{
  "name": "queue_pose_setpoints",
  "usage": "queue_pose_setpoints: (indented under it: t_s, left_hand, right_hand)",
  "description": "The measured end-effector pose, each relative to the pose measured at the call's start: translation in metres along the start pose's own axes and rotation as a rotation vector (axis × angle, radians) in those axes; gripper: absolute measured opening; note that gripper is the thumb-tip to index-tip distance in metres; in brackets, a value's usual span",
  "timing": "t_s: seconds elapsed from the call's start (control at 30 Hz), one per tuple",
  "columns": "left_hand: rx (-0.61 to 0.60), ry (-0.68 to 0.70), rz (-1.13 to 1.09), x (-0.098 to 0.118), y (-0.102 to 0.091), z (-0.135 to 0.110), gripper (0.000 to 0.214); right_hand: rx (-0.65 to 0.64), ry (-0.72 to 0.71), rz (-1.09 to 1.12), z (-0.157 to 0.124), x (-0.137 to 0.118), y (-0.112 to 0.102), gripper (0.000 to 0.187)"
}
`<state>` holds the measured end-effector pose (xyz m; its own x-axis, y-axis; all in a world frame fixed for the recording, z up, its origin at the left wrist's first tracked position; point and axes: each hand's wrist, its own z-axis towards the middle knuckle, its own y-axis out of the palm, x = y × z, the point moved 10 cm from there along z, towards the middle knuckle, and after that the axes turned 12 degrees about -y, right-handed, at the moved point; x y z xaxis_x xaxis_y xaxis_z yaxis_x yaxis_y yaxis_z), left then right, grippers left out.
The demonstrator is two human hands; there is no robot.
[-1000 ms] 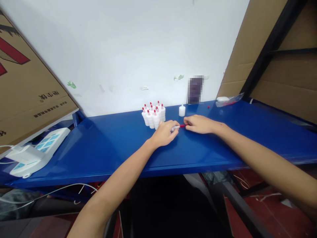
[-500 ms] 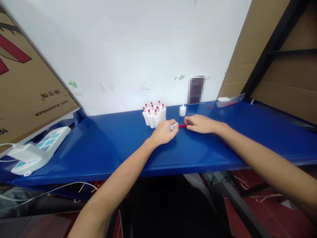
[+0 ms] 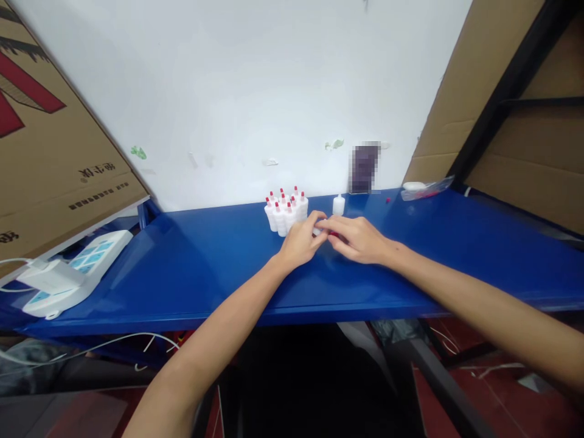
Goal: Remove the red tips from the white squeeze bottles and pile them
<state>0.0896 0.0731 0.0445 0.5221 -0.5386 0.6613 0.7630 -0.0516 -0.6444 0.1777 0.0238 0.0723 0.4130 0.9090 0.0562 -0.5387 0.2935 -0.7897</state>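
Observation:
My left hand (image 3: 300,241) is closed around a small white squeeze bottle (image 3: 318,229), which is mostly hidden by fingers. Against the bottle's nozzle end, the fingertips of my right hand (image 3: 358,237) are pinched together; whatever they hold is covered. Bits of red from small caps (image 3: 334,234) show beneath the right fingers. Left of the hands, a cluster of white bottles with red tips (image 3: 283,218) stands upright. Just behind the hands, one white bottle (image 3: 338,205) without a red tip stands alone.
A single red cap (image 3: 388,200) lies on the blue table (image 3: 205,267). Near the back right is a clear plastic bag (image 3: 427,190) with something red inside. A white power strip (image 3: 93,261) with a plugged-in adapter lies at left. A cardboard box (image 3: 59,134) rises behind it.
My right hand has moved left from the row of red caps to the nozzle of the bottle in my left hand. The left hand has stayed nearly in place.

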Motion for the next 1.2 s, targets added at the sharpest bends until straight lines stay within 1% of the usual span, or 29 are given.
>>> queue_pose_setpoints:
  t_s: [0.1, 0.17, 0.23, 0.3, 0.37, 0.4, 0.43, 0.5, 0.57, 0.7, 0.8, 0.9, 1.03, 1.2]
  left_hand:
    - [0.046, -0.014, 0.042, 0.005, -0.005, -0.002, 0.033]
    - [0.079, -0.023, 0.112, 0.012, -0.009, -0.005, 0.039]
    - [0.126, -0.014, 0.192, 0.020, -0.016, -0.007, 0.044]
    - [0.226, -0.007, 0.266, 0.027, -0.033, -0.009, 0.041]
    - [0.359, -0.001, 0.357, 0.030, -0.054, -0.010, 0.031]
    - [0.426, -0.028, 0.395, 0.027, -0.066, -0.010, 0.028]
    - [0.465, -0.067, 0.422, 0.022, -0.075, -0.009, 0.028]
    - [0.511, -0.152, 0.457, 0.009, -0.090, -0.007, 0.027]
    - [0.527, -0.202, 0.477, -0.002, -0.097, -0.005, 0.026]
    - [0.492, -0.242, 0.504, -0.012, -0.094, -0.002, 0.028]
    - [0.485, -0.265, 0.481, -0.017, -0.093, -0.003, 0.028]
    - [0.473, -0.278, 0.468, -0.020, -0.091, -0.002, 0.031]
    - [0.437, -0.295, 0.462, -0.024, -0.086, 0.000, 0.036]
    - [0.421, -0.248, 0.395, -0.022, -0.081, 0.001, 0.035]
  right_hand:
    - [0.021, 0.045, -0.005, -0.003, 0.002, 0.001, 0.040]
    - [0.022, 0.118, 0.011, -0.007, 0.010, 0.000, 0.043]
    - [0.043, 0.212, 0.007, -0.012, 0.022, -0.006, 0.045]
    - [0.090, 0.316, -0.024, -0.017, 0.039, -0.017, 0.046]
    - [0.139, 0.418, -0.086, -0.020, 0.059, -0.031, 0.047]
    - [0.152, 0.462, -0.125, -0.021, 0.069, -0.038, 0.047]
    - [0.162, 0.490, -0.167, -0.021, 0.079, -0.044, 0.047]
    - [0.139, 0.500, -0.223, -0.018, 0.093, -0.050, 0.048]
    - [0.096, 0.488, -0.262, -0.014, 0.103, -0.048, 0.049]
    - [0.007, 0.468, -0.302, -0.012, 0.111, -0.025, 0.048]
    - [-0.012, 0.509, -0.313, -0.017, 0.114, -0.012, 0.048]
    - [-0.002, 0.530, -0.305, -0.021, 0.115, -0.009, 0.049]
    - [-0.027, 0.525, -0.276, -0.025, 0.116, -0.007, 0.048]
    - [-0.054, 0.550, -0.246, -0.026, 0.120, -0.004, 0.048]
